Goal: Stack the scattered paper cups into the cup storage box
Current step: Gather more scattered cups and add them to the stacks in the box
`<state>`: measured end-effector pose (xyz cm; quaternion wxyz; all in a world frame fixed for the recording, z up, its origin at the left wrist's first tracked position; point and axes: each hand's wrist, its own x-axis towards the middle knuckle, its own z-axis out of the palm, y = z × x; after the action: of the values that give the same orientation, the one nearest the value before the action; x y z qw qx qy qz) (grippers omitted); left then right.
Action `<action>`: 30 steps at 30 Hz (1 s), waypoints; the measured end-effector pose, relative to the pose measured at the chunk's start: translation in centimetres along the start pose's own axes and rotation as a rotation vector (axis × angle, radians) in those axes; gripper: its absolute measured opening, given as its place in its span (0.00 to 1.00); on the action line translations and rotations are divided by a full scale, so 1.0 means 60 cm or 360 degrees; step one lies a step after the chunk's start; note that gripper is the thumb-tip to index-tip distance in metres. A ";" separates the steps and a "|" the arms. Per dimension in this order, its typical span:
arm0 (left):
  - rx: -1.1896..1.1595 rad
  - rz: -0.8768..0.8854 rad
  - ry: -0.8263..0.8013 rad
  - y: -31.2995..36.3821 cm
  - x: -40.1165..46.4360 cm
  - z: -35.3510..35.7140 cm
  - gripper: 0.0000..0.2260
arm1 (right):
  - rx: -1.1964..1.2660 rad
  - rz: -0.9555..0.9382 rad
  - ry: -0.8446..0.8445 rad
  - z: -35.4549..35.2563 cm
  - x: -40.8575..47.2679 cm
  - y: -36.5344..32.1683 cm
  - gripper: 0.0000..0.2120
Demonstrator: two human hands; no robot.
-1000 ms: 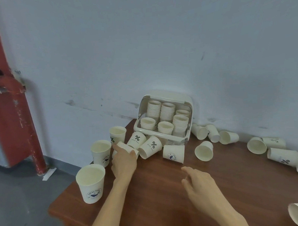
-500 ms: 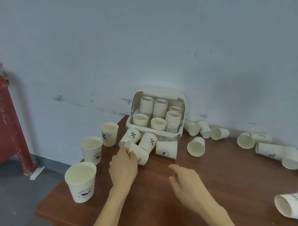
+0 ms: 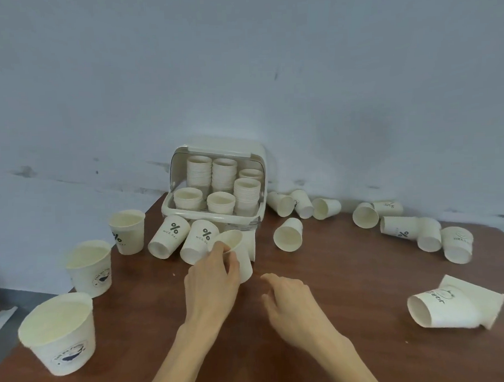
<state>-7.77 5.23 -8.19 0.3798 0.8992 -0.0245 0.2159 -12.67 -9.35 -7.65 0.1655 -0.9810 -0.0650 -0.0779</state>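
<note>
The cream cup storage box (image 3: 259,219) stands open against the wall, holding several stacks of paper cups (image 3: 246,194). My left hand (image 3: 211,282) grips a white paper cup (image 3: 236,249) just in front of the box, its mouth tilted up toward me. My right hand (image 3: 287,299) hovers over the table beside it, fingers loosely curled, holding nothing. Two "%" cups (image 3: 169,236) lie on their sides left of the held cup. Three cups (image 3: 60,332) stand upright at the left. Several more cups (image 3: 288,234) lie tipped over to the right.
The brown wooden table (image 3: 350,296) ends at a left edge near the upright cups, with grey floor (image 3: 2,311) beyond. A pale wall (image 3: 269,74) runs right behind the box. Two nested cups (image 3: 452,306) lie near the right front.
My left hand has lifted and turned the cup from lying flat to mouth-up and moved it right, in front of the box. My right hand shifted slightly. The view has moved closer.
</note>
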 end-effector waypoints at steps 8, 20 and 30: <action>0.0007 0.0165 -0.0076 0.038 -0.006 0.046 0.05 | 0.0094 0.0170 0.0088 -0.033 -0.020 0.064 0.19; -0.0070 0.0518 -0.0254 0.197 -0.065 0.135 0.09 | 0.0015 0.0749 0.0359 -0.138 -0.102 0.221 0.19; -0.0050 0.0715 -0.0369 0.292 -0.115 0.185 0.08 | -0.0073 0.1443 0.0689 -0.190 -0.164 0.322 0.11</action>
<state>-13.56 -15.76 -6.06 0.3309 0.8839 -0.2706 0.1898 -20.84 -32.27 -4.82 0.1707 -0.8753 0.4052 -0.2015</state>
